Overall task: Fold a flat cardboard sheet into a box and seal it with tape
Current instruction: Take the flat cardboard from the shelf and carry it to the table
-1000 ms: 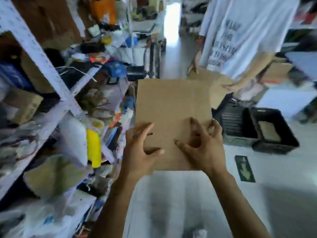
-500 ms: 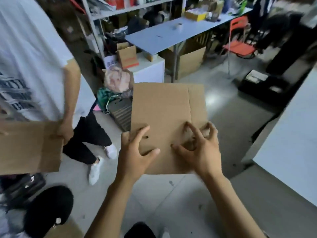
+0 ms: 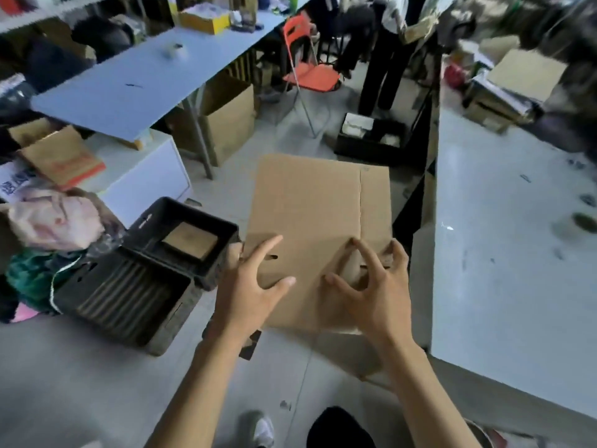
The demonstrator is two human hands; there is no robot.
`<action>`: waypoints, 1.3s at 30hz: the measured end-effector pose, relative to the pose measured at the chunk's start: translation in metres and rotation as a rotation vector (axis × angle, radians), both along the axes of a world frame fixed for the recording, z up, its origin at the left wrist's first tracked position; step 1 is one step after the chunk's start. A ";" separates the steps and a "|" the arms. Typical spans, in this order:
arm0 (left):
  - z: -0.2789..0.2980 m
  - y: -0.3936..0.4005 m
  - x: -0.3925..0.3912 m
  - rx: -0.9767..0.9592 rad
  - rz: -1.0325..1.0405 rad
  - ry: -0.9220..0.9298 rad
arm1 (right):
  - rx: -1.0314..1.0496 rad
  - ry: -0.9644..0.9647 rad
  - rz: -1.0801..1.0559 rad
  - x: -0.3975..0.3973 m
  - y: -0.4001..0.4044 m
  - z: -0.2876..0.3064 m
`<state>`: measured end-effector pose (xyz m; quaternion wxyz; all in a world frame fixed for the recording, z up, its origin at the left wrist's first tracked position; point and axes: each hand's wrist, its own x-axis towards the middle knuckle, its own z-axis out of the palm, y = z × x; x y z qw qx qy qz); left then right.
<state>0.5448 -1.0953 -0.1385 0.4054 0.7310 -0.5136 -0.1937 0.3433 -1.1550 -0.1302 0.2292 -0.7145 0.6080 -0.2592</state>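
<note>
A flat brown cardboard sheet (image 3: 307, 215) is held in the air in front of me, above the floor, with a crease running down its right side. My left hand (image 3: 248, 292) grips its lower left part, thumb on the near face. My right hand (image 3: 371, 292) grips the lower right part near the crease, fingers spread and curled on the near face. A roll of tape (image 3: 176, 50) lies on the blue table far off at the upper left.
A grey table (image 3: 517, 253) fills the right side, its corner close to my right forearm. Black crates (image 3: 135, 286) sit on the floor to the left. A blue table (image 3: 129, 88), cardboard boxes (image 3: 229, 121), an orange chair (image 3: 307, 69) and standing people (image 3: 381, 59) lie beyond.
My view has swung to the right: first shelves, then a person in a white shirt have left the frame, and the grey table has come in. Both hands hold the sheet as before.
</note>
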 end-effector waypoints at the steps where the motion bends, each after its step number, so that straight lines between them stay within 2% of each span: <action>1: 0.003 -0.025 0.002 0.003 -0.032 -0.011 | 0.007 -0.003 -0.033 0.000 -0.018 0.001; 8: 0.000 -0.198 -0.014 0.033 -0.235 -0.066 | -0.011 -0.028 -0.223 -0.023 -0.156 -0.015; 19: -0.003 -0.436 -0.046 0.040 -0.259 -0.001 | 0.054 -0.097 -0.245 -0.059 -0.384 -0.017; 26: -0.024 -0.606 -0.063 0.079 -0.332 0.035 | 0.078 -0.097 -0.378 -0.076 -0.524 -0.033; 31: -0.026 -0.722 -0.096 0.122 -0.501 0.044 | 0.061 -0.080 -0.566 -0.101 -0.612 -0.025; 35: -0.018 -0.807 -0.149 0.295 -0.795 0.009 | 0.020 -0.052 -0.835 -0.142 -0.653 -0.019; 39: -0.024 -0.867 -0.225 0.365 -1.013 -0.075 | 0.004 -0.029 -1.050 -0.196 -0.676 -0.025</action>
